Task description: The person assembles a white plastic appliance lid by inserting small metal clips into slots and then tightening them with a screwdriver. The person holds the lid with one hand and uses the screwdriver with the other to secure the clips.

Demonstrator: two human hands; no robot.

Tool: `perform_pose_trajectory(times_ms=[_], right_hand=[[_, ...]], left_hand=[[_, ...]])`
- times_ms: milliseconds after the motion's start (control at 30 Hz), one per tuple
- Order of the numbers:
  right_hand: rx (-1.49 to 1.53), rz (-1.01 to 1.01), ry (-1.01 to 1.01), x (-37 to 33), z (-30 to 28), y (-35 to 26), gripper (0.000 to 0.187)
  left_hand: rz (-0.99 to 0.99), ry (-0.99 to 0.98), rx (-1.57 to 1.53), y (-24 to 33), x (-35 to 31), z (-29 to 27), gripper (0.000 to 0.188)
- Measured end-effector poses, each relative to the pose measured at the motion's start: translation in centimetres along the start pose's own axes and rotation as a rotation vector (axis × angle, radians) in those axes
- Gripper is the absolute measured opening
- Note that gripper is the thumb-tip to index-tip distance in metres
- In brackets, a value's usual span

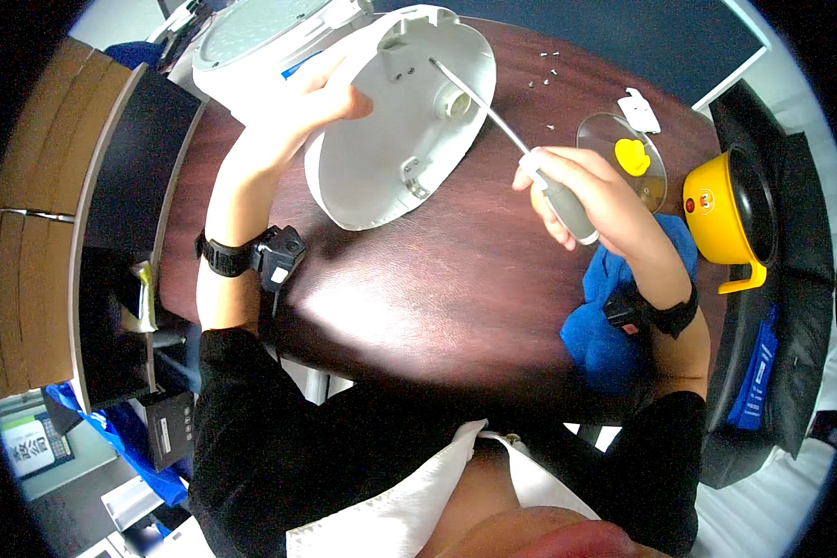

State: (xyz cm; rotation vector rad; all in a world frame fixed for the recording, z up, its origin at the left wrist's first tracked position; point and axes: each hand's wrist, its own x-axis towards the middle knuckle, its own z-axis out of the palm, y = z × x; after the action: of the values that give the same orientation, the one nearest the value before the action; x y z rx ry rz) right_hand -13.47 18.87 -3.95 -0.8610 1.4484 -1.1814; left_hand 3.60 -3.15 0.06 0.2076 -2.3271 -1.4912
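A white oval plastic shell (372,139) is tilted up on the table with its hollow inside facing me. My left hand (330,100) grips its left edge, thumb over the rim and the other fingers partly hidden. In my right hand (581,191) is a screwdriver (504,127) with a grey handle and a long metal shaft. Its tip reaches the upper inner wall of the shell, near small dark holes; whether a screw sits there I cannot make out. Behind the shell, at the far left, stands a white appliance part (279,42) with a round top.
Several small screws (546,82) lie on the dark wooden table (418,298). Farther right are a small white plastic piece (639,112), a clear lid with a yellow knob (632,158) and a yellow pot (716,209). Blue cloth (593,344) lies under my right forearm. Cardboard boxes (33,167) stand left.
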Motion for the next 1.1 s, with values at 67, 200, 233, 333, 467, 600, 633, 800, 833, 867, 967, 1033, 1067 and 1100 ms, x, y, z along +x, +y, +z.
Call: perform_pose_trajectory(times_ms=[67,200,233,333,467,600,633,800,833,867,967,1033,1067,1100], right_hand=[[-0.179,-0.056,0.147,-0.3,0.1,-0.1,0.032],[-0.644,-0.316,0.297,-0.3,-0.7,1.0,0.024],[-0.644,-0.317,0.354,-0.3,-0.6,1.5,0.026],[-0.717,-0.399,0.417,-0.4,-0.6,2.2,0.026],[-0.713,-0.389,0.448,-0.4,-0.2,2.2,0.024],[-0.686,-0.416,0.44,-0.5,0.2,2.1,0.021],[-0.68,-0.427,0.434,-0.5,0.3,2.1,0.02],[-0.638,-0.437,0.455,-0.7,0.9,1.7,0.017],[-0.636,-0.44,0.464,-0.7,1.1,1.5,0.018],[-0.682,-0.482,0.476,-0.6,1.1,1.5,0.018],[-0.79,-0.552,0.502,-0.5,1.2,1.4,0.02],[-0.813,-0.53,0.504,-0.6,1.1,1.3,0.02],[-0.798,-0.522,0.518,-0.5,1.1,1.3,0.02],[-0.784,-0.515,0.533,-0.4,1.1,1.4,0.02]], left_hand=[[0.108,-0.026,0.091,-0.2,0.3,-0.4,0.062],[-0.075,0.041,0.039,-1.3,0.2,-1.1,0.057],[-0.071,0.059,0.056,-0.8,0.3,-0.7,0.055],[-0.04,0.092,0.122,0.3,0.2,0.1,0.05],[0.034,0.076,0.137,0.1,0.2,0.2,0.046],[-0.007,0.018,0.144,-0.1,0.5,-0.3,0.046],[0.006,0.023,0.148,0.0,0.6,-0.2,0.046],[-0.004,0.125,0.237,-0.2,0.5,-0.2,0.046],[-0.003,0.135,0.221,-0.3,0.5,-0.2,0.046],[-0.002,0.146,0.205,-0.4,0.5,-0.3,0.046],[0.025,0.16,0.186,-0.2,0.3,0.0,0.046],[0.013,0.142,0.21,-0.1,0.5,0.0,0.046],[0.008,0.132,0.222,-0.1,0.5,-0.1,0.046],[0.008,0.129,0.204,0.0,0.5,0.0,0.046]])
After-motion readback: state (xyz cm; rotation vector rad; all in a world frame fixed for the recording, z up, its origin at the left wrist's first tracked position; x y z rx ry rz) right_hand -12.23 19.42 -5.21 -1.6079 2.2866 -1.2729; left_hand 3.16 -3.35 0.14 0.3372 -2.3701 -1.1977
